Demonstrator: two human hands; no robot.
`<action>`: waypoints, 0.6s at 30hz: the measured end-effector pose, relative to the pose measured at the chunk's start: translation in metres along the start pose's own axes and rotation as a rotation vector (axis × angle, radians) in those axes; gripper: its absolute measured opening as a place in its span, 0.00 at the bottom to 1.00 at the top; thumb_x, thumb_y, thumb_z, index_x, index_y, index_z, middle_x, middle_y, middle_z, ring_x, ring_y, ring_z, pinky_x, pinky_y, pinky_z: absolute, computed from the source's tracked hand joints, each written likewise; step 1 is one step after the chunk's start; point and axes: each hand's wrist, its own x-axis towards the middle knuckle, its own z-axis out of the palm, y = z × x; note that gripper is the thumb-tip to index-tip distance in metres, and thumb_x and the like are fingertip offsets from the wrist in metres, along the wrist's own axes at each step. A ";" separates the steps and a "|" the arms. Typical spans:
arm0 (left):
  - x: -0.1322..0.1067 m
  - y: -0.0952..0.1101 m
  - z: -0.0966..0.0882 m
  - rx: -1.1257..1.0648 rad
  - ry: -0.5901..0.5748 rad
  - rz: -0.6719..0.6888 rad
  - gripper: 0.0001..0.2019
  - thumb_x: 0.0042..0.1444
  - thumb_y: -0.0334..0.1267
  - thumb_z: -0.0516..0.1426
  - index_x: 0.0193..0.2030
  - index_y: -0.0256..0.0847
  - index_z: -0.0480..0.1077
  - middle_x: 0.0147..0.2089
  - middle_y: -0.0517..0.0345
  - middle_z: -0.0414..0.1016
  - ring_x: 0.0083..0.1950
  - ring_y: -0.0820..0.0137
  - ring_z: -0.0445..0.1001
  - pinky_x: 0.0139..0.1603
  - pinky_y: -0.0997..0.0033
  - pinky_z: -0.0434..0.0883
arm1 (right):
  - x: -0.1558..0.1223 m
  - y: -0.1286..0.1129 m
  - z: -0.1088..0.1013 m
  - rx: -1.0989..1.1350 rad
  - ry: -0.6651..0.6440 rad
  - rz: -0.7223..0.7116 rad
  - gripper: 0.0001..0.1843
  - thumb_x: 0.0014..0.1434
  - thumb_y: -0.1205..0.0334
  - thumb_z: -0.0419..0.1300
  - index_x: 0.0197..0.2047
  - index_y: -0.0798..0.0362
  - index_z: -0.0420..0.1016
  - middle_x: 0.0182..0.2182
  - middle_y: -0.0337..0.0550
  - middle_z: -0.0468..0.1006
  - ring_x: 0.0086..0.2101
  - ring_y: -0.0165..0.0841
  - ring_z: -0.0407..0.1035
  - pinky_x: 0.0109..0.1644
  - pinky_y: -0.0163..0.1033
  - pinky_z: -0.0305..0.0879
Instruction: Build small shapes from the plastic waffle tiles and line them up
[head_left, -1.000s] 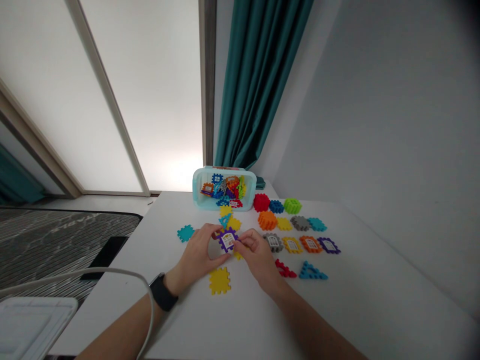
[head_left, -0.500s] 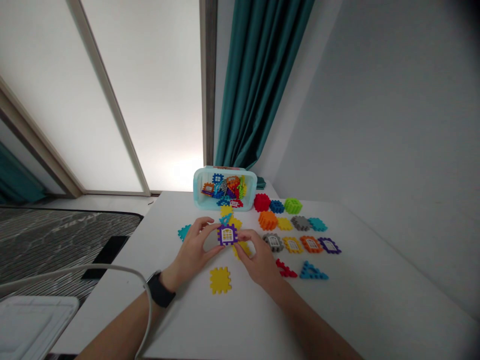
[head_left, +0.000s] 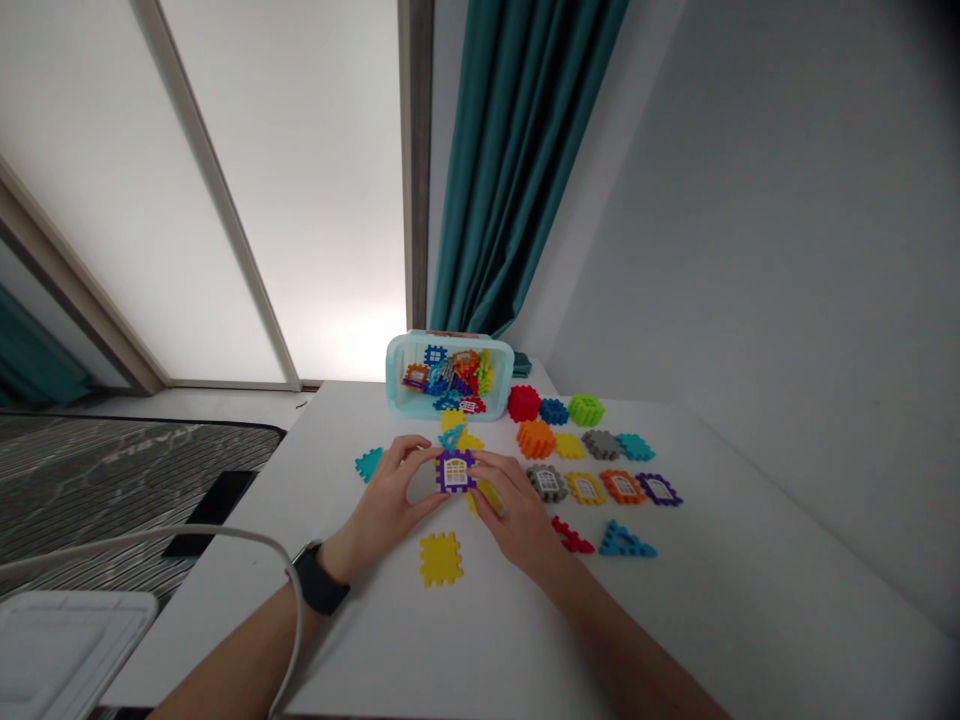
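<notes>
The left hand (head_left: pixel 382 497), a black watch (head_left: pixel 319 580) on its wrist, and the right hand (head_left: pixel 517 512) met near the middle of the table (head_left: pixel 675 610). Their fingers pinched a purple-framed interlocking window piece (head_left: pixel 455 471) from either side, curled closed around its edges and holding it just above a yellow piece (head_left: pixel 486 496). The step in hand was holding that piece between both hands. A yellow square piece (head_left: pixel 440 559) lay just below the hands. Other pieces, including a grey window piece (head_left: pixel 547 483) and a red one (head_left: pixel 571 536), lay spread to the right. A pale teal bin (head_left: pixel 392 385) of more pieces lay tipped at the far edge.
</notes>
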 end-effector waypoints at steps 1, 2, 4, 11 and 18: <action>0.000 0.000 0.000 -0.001 -0.004 -0.004 0.20 0.61 0.41 0.63 0.60 0.49 0.69 0.57 0.50 0.67 0.60 0.58 0.70 0.62 0.55 0.72 | 0.000 0.000 0.000 -0.002 -0.001 -0.002 0.16 0.66 0.68 0.56 0.54 0.45 0.73 0.54 0.49 0.77 0.56 0.42 0.71 0.61 0.52 0.70; 0.000 0.000 -0.001 -0.003 -0.009 -0.005 0.21 0.61 0.41 0.63 0.60 0.49 0.69 0.58 0.49 0.67 0.60 0.58 0.70 0.62 0.54 0.72 | 0.001 -0.001 -0.001 -0.005 -0.002 -0.007 0.16 0.65 0.69 0.56 0.54 0.45 0.73 0.55 0.49 0.76 0.56 0.42 0.71 0.61 0.52 0.69; 0.001 0.000 -0.002 -0.003 -0.020 0.003 0.21 0.61 0.41 0.63 0.60 0.49 0.68 0.60 0.49 0.67 0.62 0.57 0.69 0.64 0.52 0.71 | 0.002 -0.002 -0.002 -0.007 -0.013 -0.023 0.16 0.65 0.70 0.56 0.54 0.46 0.73 0.58 0.50 0.74 0.59 0.41 0.69 0.63 0.52 0.68; 0.002 0.002 -0.006 0.022 -0.047 0.022 0.22 0.59 0.42 0.65 0.60 0.50 0.69 0.68 0.46 0.61 0.69 0.52 0.60 0.68 0.41 0.63 | 0.002 -0.003 -0.005 0.001 -0.057 -0.038 0.19 0.64 0.68 0.57 0.56 0.45 0.74 0.60 0.49 0.73 0.59 0.41 0.68 0.64 0.53 0.66; 0.001 0.001 -0.005 -0.149 -0.099 -0.063 0.19 0.58 0.44 0.66 0.55 0.49 0.73 0.66 0.47 0.63 0.68 0.53 0.62 0.68 0.43 0.64 | 0.003 0.005 -0.010 0.030 -0.035 -0.107 0.19 0.67 0.67 0.56 0.57 0.42 0.76 0.57 0.45 0.78 0.58 0.41 0.70 0.63 0.54 0.67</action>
